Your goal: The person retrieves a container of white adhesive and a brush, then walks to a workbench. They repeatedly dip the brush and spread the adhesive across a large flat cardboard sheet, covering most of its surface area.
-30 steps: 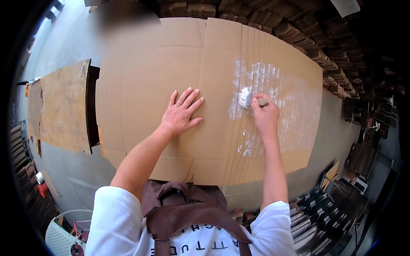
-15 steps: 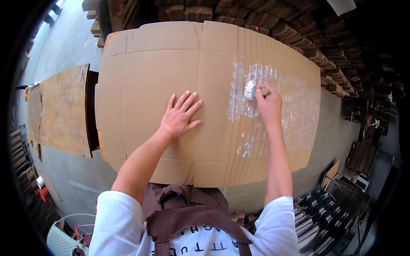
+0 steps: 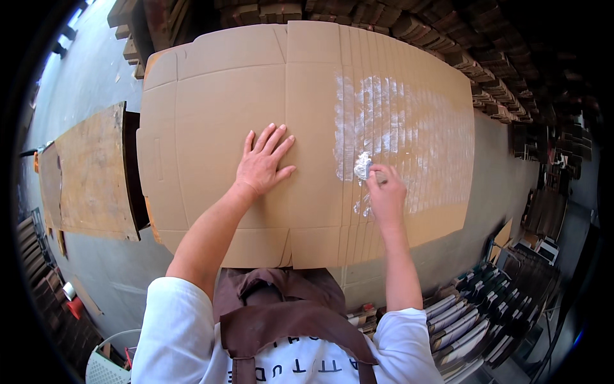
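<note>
Large brown cardboard sheets (image 3: 230, 102) lie flat in front of me, the right part creased by several parallel fold lines. My left hand (image 3: 263, 161) rests flat on the cardboard near its middle, fingers spread. With closed fingers, my right hand (image 3: 387, 192) grips a brush (image 3: 362, 168) whose bristles are loaded with white paste and touch the board. Smeared white paste (image 3: 377, 121) covers much of the right part, thicker near the brush and thinner towards the right edge. Most of the brush handle is hidden by my fingers.
A low wooden board or table (image 3: 89, 173) stands at the left. Stacks of cardboard (image 3: 441, 45) line the far side. Bundled flat pieces (image 3: 457, 326) sit at the lower right, and a pale green basket (image 3: 105, 368) at the lower left. Grey floor (image 3: 505, 153) surrounds the sheets.
My right hand has drawn the brush nearer to me and slightly left, leaving more white paste along its path. My left hand stays flat on the cardboard. The whole view has shifted a little.
</note>
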Motion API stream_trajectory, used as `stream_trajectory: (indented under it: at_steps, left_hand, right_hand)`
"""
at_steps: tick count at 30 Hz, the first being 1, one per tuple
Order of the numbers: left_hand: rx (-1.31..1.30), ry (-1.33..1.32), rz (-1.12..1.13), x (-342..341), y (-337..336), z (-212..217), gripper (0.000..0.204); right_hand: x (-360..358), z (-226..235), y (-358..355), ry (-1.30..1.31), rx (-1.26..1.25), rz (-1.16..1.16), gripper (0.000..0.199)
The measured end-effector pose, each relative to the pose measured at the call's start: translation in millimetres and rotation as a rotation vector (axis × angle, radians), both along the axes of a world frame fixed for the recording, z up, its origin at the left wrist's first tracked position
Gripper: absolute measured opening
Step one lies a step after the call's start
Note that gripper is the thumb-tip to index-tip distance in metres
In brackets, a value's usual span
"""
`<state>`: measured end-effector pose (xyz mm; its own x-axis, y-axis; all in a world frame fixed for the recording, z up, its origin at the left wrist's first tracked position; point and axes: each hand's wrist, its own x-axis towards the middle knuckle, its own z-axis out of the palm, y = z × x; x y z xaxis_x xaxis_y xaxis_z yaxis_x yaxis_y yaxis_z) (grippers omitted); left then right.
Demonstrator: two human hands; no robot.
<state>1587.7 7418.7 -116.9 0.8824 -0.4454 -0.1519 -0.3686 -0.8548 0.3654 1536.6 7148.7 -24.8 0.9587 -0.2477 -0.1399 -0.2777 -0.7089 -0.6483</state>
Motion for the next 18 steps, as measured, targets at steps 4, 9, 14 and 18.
stream_trajectory:
  at_steps: [4, 9, 14, 18]
  left_hand:
    - [0.005, -0.005, 0.002, -1, 0, -1, 0.067]
    - [0.006, 0.0, -0.003, 1, -1, 3, 0.065]
    - [0.006, -0.011, -0.004, -2, 0, 1, 0.065]
    - [-0.005, -0.029, 0.004, -2, 3, -4, 0.066]
  right_hand:
    - [-7, -5, 24, -0.192, 0.054, 0.145, 0.01]
    - [4, -5, 7, -0.131, -0.006, 0.026, 0.01]
    - [0, -3, 20, -0.073, -0.019, 0.053, 0.009]
    - [-17, 5, 26, -0.053, 0.065, 0.009, 0.009]
